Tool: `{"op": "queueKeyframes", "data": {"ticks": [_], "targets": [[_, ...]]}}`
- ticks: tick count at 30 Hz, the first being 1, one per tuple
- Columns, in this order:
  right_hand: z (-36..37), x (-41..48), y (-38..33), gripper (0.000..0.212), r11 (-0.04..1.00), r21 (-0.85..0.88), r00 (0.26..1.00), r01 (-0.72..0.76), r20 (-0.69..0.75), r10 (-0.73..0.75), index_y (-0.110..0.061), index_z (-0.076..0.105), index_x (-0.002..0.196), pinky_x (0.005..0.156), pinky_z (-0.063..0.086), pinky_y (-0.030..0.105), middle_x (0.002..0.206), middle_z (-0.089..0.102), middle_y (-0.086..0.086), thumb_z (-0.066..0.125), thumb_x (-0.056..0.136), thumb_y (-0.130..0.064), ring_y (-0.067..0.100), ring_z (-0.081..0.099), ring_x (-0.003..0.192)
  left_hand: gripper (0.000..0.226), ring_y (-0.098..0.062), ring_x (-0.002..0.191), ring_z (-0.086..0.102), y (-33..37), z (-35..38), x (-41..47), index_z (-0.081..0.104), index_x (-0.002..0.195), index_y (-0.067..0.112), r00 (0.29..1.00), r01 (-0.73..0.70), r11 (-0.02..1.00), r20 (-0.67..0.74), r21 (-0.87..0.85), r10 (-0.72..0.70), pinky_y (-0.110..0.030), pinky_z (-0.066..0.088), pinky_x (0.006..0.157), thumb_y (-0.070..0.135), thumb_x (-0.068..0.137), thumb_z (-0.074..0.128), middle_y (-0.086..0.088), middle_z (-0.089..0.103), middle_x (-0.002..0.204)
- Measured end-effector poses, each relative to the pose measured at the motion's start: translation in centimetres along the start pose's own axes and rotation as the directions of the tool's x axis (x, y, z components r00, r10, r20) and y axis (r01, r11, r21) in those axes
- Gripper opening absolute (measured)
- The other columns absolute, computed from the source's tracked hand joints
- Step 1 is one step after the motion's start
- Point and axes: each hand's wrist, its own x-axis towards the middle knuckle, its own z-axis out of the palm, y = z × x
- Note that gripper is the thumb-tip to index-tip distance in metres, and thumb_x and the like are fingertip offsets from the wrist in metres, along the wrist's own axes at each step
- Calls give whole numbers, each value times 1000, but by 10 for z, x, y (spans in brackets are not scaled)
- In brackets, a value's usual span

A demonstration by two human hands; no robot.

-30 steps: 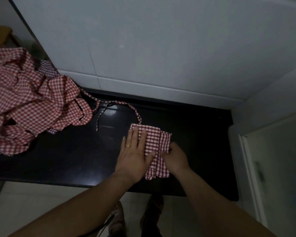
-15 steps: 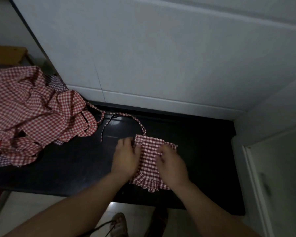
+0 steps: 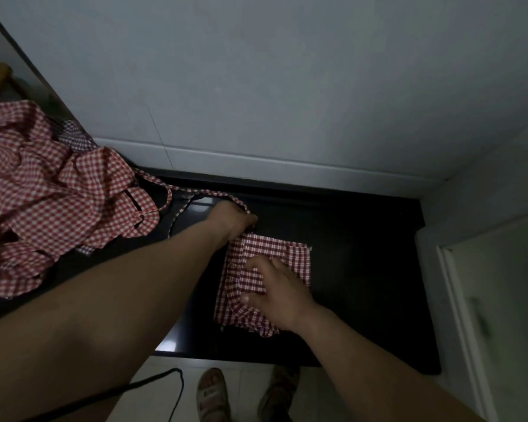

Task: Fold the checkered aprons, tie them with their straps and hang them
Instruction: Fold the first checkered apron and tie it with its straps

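Lighting is dim and cool throughout, with no source in view: the glossy black countertop (image 3: 363, 284) reads almost solid black, broken only by pale reflections beside the left hand (image 3: 232, 220) and at the front edge, and the thin checkered strap (image 3: 215, 193) that hand grips barely stands out. The pale grey wall panel (image 3: 287, 86) is the brightest area and evenly lit, while the red-and-white checkered folded apron (image 3: 287, 251) stays legible but muted. Wide-angle distortion bends straight lines toward the frame edges, and the white door (image 3: 500, 300) at right, the near forearms and the right hand (image 3: 281, 293) show soft blur.
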Motion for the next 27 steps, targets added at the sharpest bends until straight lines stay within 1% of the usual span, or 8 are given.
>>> {"op": "queueKeyframes", "data": {"ticks": [2, 4, 6, 9, 14, 19, 23, 27], "targets": [[-2, 1, 1, 55, 1000, -3, 1000, 3, 5, -3, -45, 40, 134, 106, 46, 42, 135, 48, -5, 73, 90, -50, 15, 48, 125, 31, -26, 108, 68, 8, 1, -2, 76, 116, 8, 999, -5, 993, 37, 116, 1, -36, 55, 97, 32, 97, 72, -10, 74, 116], [-3, 2, 2, 55, 1000, -2, 1000, 2, 11, -2, -45, 40, 133, 105, 46, 42, 136, 48, -6, 73, 89, -50, 15, 48, 125, 26, -28, 114, 67, 13, 2, -6, 75, 116, 6, 998, -57, 985, 32, 161, 52, -33, 54, 96, 26, 101, 66, -10, 73, 112], [-3, 3, 3, 55, 1000, 12, 1000, 0, 18, 0, -45, 41, 133, 105, 46, 41, 137, 48, -6, 73, 89, -50, 14, 49, 125, 14, -26, 102, 70, 10, 3, -11, 75, 100, 10, 995, -94, 991, -28, 97, 97, -30, 54, 86, 22, 99, 68, -7, 73, 97], [-5, 3, 3, 54, 1000, 25, 1000, -1, 28, 1, -45, 41, 132, 105, 47, 41, 138, 48, -7, 74, 88, -51, 14, 49, 125, 10, -23, 88, 69, 7, -1, -20, 67, 92, 11, 978, -153, 988, -141, 17, 154, -38, 57, 85, 21, 97, 68, -7, 71, 90], [-9, 3, -1, 55, 1000, 18, 999, -21, 46, 20, -46, 42, 130, 105, 47, 41, 139, 50, -7, 75, 86, -52, 15, 51, 125, 16, -22, 73, 62, 37, -20, -43, 60, 82, 12, 966, -247, 900, -164, -358, 200, -42, 55, 81, 12, 98, 58, -9, 68, 78], [-12, 1, -4, 52, 997, 48, 996, -63, 65, 60, -45, 44, 130, 105, 48, 39, 142, 49, -9, 70, 87, -58, 13, 52, 126, 25, -10, 61, 59, 60, -33, -75, 61, 78, 22, 914, -403, 864, -86, -302, 397, -30, 46, 68, 24, 103, 61, 4, 65, 64], [-16, 0, -8, 47, 995, 29, 992, -92, 86, 89, -46, 45, 131, 104, 48, 41, 142, 50, -7, 65, 90, -59, 16, 55, 123, 13, 1, 50, 53, 66, -42, -96, 62, 90, 22, 894, -447, 839, -111, -311, 435, -17, 42, 53, 23, 104, 63, 6, 63, 63], [-19, -1, -13, 44, 994, -10, 989, -113, 98, 113, -43, 46, 134, 100, 47, 36, 141, 51, -5, 63, 95, -55, 17, 56, 121, 3, -5, 58, 58, 84, -63, -104, 67, 102, 13, 873, -481, 767, -146, -424, 466, -20, 46, 60, 12, 99, 66, -1, 66, 72]]}}
